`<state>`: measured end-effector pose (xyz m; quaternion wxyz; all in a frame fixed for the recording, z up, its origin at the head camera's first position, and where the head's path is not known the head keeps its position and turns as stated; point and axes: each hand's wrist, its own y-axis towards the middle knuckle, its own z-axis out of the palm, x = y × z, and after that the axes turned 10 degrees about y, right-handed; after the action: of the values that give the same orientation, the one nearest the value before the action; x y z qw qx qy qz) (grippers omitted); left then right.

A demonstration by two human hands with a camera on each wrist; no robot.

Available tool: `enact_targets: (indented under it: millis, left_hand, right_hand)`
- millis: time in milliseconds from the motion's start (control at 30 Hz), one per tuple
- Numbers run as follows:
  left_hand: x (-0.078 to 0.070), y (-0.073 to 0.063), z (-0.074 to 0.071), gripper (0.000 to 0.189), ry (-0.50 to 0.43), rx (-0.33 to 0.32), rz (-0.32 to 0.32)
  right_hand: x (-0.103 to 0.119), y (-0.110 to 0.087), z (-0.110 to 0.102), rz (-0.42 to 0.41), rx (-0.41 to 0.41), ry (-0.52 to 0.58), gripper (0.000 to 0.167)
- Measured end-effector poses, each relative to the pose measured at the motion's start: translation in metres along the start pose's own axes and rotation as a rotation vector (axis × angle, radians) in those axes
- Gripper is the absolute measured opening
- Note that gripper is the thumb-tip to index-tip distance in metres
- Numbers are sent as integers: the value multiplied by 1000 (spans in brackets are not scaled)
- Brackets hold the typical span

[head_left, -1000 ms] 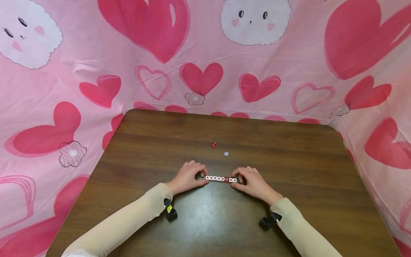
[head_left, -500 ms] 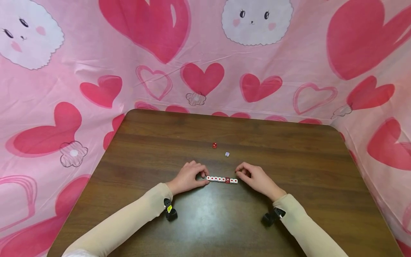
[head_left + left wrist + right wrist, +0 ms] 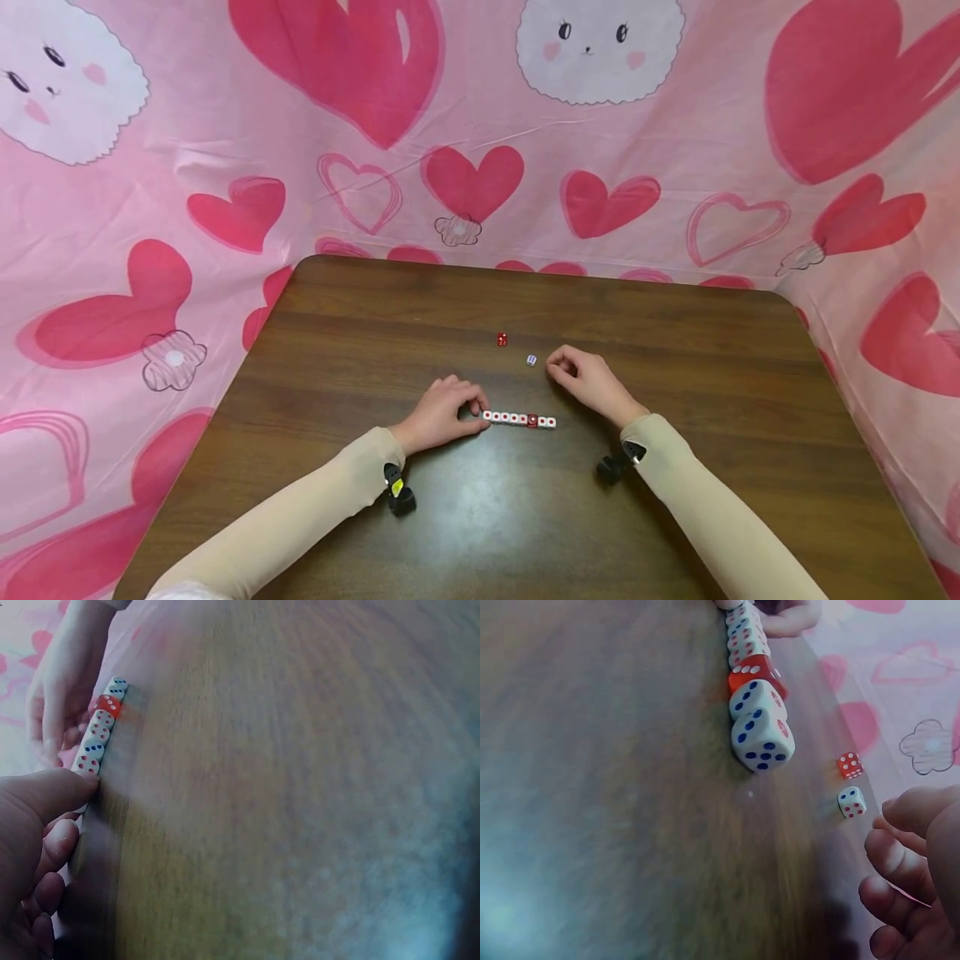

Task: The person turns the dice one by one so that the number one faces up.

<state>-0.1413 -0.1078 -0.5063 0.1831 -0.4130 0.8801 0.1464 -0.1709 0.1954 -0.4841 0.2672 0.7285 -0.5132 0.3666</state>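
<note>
A row of several white dice (image 3: 505, 417) with one red die (image 3: 532, 421) among them runs across the middle of the table, red single dots facing up. My left hand (image 3: 442, 415) pinches the row's left end die (image 3: 88, 766) between thumb and fingers. Beyond the row, a loose white die (image 3: 531, 360) lies with a loose red die (image 3: 502, 339) behind it and to the left. Just right of that loose white die is my right hand (image 3: 592, 382), fingers loosely bent and holding nothing. In the right wrist view, a small gap separates its fingertips (image 3: 889, 810) from the loose white die.
The brown wooden table (image 3: 360, 317) has rounded far corners. Behind it and along both sides hangs a pink cloth (image 3: 540, 150) printed with hearts. A black camera is strapped to each wrist.
My right hand has let go of the row's right end and moved away from me, up beside the loose white die. My left hand has stayed at the left end.
</note>
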Motion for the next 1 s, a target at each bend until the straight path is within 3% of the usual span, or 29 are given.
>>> enact_targets:
  millis: [333,600,1000]
  left_hand:
    - [-1,0,-1,16,-3,4,-8]
    - [1,0,1,16,5,-3,-1]
    - [1,0,4,16,13,-28,2]
  right_hand:
    - [2,26,11,58,-41,-24,15]
    - [5,29,20,111,-73,-65,18]
    - [-1,25,22,75,-19,-49,17]
